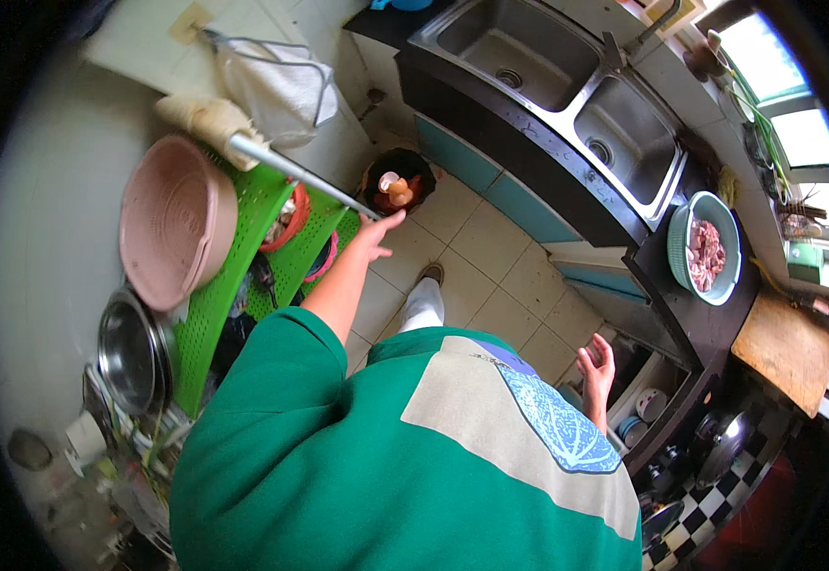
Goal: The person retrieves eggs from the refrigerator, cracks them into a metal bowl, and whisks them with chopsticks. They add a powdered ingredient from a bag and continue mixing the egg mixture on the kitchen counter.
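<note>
My left hand reaches forward with its fingers apart, beside the lower end of a metal pole; whether it touches the pole cannot be told. The pole's other end runs into a rolled beige cloth above a green perforated shelf rack. Beyond the fingertips a dark bin on the floor holds eggshells. To the right, my right hand hangs near the lower cabinets with its fingers bent and apart, holding nothing.
A double steel sink is set in the dark counter. Farther right are a green basket of raw meat and a wooden cutting board. A pink basin and steel bowls stand at the left. An open drawer holds bowls.
</note>
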{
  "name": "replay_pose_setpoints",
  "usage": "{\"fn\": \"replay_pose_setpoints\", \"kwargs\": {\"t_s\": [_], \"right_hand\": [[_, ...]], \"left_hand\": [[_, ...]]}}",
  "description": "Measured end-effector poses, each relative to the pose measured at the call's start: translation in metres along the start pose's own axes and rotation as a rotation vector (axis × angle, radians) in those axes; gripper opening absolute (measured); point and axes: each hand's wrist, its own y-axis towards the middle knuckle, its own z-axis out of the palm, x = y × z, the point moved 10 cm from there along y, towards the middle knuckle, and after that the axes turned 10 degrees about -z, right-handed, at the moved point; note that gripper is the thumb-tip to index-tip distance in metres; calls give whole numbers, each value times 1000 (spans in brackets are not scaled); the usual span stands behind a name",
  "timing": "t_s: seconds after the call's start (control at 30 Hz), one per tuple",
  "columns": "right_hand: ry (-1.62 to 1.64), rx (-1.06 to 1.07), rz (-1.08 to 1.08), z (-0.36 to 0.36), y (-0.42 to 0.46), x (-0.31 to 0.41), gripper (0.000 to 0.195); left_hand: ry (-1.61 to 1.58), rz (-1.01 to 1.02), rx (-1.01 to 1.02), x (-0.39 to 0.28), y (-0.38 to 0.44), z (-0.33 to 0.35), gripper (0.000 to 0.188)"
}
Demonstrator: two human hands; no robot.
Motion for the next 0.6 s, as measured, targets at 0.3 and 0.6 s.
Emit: {"fn": "replay_pose_setpoints", "kwargs": {"t_s": [0.3, 0.6], "right_hand": [[-19, -40, 60, 24, -36, -30, 41], [-124, -378, 48, -15, -115, -34, 14]], "left_hand": [[759, -101, 65, 78, 68, -9, 58], [1009, 458, 125, 19, 66, 37, 39]]}}
